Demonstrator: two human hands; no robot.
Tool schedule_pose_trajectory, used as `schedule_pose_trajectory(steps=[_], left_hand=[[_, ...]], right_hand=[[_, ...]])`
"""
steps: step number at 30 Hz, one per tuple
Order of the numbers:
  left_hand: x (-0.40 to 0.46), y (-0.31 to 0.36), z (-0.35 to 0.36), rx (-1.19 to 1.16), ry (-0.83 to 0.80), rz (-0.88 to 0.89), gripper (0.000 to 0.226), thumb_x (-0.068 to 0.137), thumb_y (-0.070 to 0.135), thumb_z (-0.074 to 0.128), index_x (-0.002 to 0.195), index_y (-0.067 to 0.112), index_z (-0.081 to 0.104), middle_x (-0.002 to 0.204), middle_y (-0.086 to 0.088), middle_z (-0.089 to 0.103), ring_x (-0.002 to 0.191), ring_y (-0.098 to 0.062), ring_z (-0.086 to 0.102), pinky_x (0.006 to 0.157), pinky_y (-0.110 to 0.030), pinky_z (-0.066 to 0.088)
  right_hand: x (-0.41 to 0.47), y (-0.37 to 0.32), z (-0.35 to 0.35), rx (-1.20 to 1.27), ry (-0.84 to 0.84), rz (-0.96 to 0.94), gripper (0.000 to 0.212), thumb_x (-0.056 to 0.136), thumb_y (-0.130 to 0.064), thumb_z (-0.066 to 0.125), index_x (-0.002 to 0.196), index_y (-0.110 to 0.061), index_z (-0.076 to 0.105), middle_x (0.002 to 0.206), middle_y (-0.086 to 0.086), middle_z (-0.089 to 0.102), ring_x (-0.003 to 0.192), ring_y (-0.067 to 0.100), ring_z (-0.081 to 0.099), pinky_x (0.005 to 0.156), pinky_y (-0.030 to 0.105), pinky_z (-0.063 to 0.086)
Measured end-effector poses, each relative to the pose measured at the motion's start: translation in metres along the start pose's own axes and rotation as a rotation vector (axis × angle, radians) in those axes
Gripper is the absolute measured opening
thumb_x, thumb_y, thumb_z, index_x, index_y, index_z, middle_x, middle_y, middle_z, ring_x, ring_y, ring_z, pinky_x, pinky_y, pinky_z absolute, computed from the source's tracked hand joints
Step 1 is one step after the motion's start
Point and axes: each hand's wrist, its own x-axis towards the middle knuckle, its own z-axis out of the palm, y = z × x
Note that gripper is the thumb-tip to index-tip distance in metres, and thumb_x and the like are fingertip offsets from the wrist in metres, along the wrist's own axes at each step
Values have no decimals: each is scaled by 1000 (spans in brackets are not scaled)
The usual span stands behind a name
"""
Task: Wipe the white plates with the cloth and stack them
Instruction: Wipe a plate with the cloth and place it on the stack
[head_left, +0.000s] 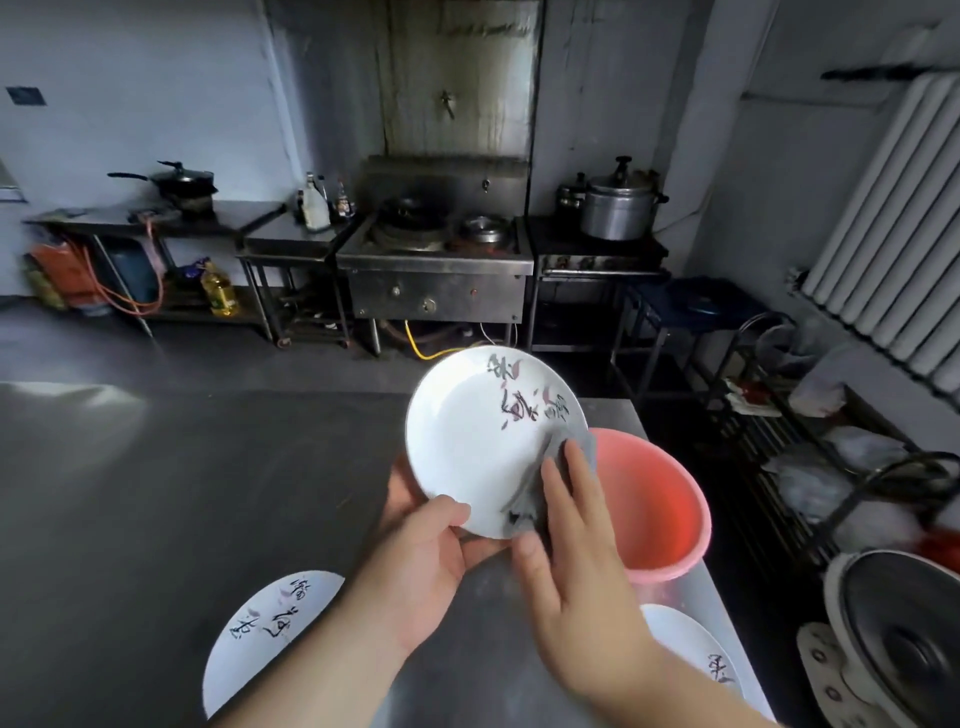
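A pink plastic basin (655, 499) sits on the steel worktop (156, 493). Across the floor, a wok burner (436, 260) stands against the wall, a pressure cooker (621, 205) to its right, a black pan (182, 182) far left, a cooking-oil bottle (221, 291) low down. A white radiator (893, 218) hangs at right.

Two bare forearms, bare hands (498, 566), no sleeves

I see one white plate (478, 441) with painted characters tilted above the steel table (156, 493), a grey cloth (550, 467) pressed against its lower right; two more plates (260, 629) (685, 644) lie flat on that table.
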Motion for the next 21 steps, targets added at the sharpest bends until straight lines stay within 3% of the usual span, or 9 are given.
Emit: schedule_pose_trajectory(steps=[3, 5, 9, 13, 17, 21], left_hand=[[6, 16, -7, 16, -93, -132, 65, 79, 4, 53, 143, 13, 59, 140, -23, 65, 127, -48, 63, 96, -67, 55], [11, 27, -13, 15, -78, -200, 65, 79, 14, 54, 144, 8, 58, 141, -24, 64, 127, -47, 63, 96, -69, 54], [12, 23, -18, 31, -26, -182, 66, 75, 13, 56, 140, 5, 61, 135, -25, 67, 116, -45, 70, 78, -57, 62], [5, 10, -22, 2, 15, -142, 66, 79, 8, 55, 145, 10, 57, 139, -25, 65, 118, -45, 69, 81, -55, 61], [1, 7, -12, -55, -69, -97, 66, 85, 6, 53, 150, 11, 54, 146, -23, 60, 132, -43, 60, 94, -55, 58], [0, 8, 2, -82, -76, -49, 59, 87, 7, 53, 146, 10, 60, 145, -25, 60, 131, -43, 62, 95, -51, 59]], right_hand=[[39, 9, -35, -95, -80, -102, 86, 103, -71, 31, 162, -9, 35, 174, 0, 19, 162, 18, 13, 128, 50, 24], [59, 15, -54, -190, -156, -213, 88, 101, -72, 28, 159, -7, 40, 172, 3, 25, 162, 21, 14, 127, 51, 26], [31, 14, -32, -165, -159, -163, 85, 104, -71, 26, 166, -13, 22, 177, -3, 5, 163, 21, 1, 131, 41, 11], [2, 5, -9, -158, -179, -51, 83, 106, -71, 23, 168, -17, 10, 176, -10, -9, 162, 18, -11, 129, 26, -5], [55, 4, -43, -181, -226, -52, 76, 107, -62, 25, 167, -17, 16, 174, -14, -6, 161, 12, -14, 132, 38, 5], [23, -16, -14, -104, -64, -45, 79, 107, -65, 24, 168, -16, 12, 176, -10, -5, 162, 14, -9, 132, 39, 5]])
